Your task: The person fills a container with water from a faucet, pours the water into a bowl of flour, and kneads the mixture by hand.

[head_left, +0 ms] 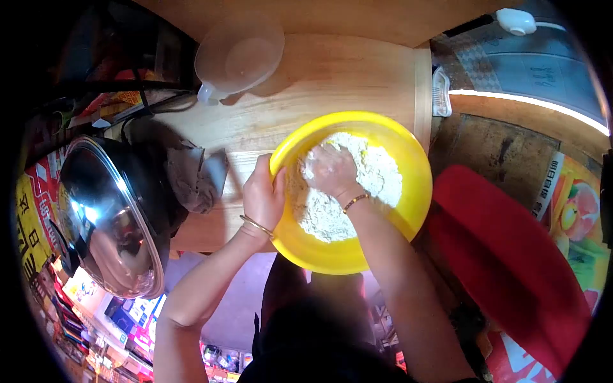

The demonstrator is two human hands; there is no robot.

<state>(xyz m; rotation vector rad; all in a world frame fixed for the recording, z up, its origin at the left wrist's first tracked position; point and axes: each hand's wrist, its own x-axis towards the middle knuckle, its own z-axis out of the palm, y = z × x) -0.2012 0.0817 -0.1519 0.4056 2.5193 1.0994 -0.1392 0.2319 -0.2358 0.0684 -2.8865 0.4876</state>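
Observation:
A large yellow bowl (416,191) sits at the front edge of the wooden table, holding crumbly white flour (377,175). My left hand (262,201) grips the bowl's left rim, thumb toward the inside; a bangle circles that wrist. Inside the bowl, my right hand (333,171) is pressed into the flour with curled fingers. White flour coats its fingers, and the fingertips are partly hidden. A beaded bracelet (355,203) is on the right wrist.
A translucent plastic scoop (239,60) lies at the back of the wooden table (345,76). Left of the bowl are a crumpled grey-brown bag (190,179) and a pan with a shiny lid (108,217). To the right stands a red curved object (504,255).

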